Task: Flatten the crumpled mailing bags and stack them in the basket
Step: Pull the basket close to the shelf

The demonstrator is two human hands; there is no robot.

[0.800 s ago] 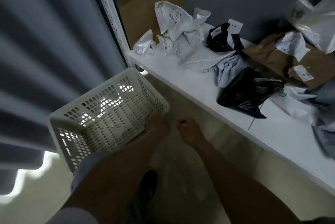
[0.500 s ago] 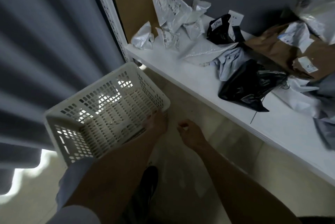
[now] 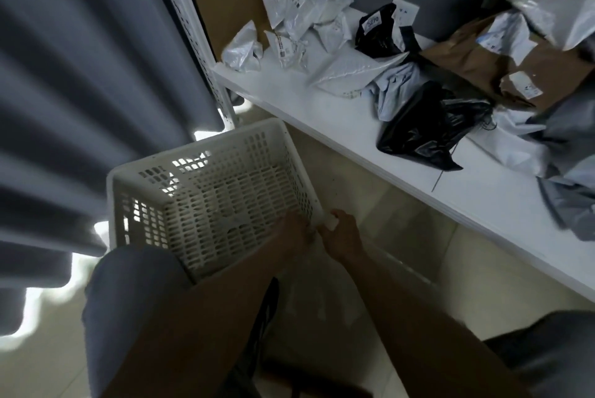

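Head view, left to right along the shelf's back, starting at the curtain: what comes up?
Grey pleated curtain, white perforated metal upright, small crumpled white plastic mailing bag, black plastic bag labelled 5270, brown paper mailer.

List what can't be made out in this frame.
- Left hand fingers: head view, hidden by its own back at the basket corner.
- Label print on the white mailing bags: head view, too small and blurred.
- Grey bags: head view, cut by the right edge.

A parcel storeroom: slotted metal shelving (image 3: 190,27), used mailing bags (image 3: 289,8) heaped.
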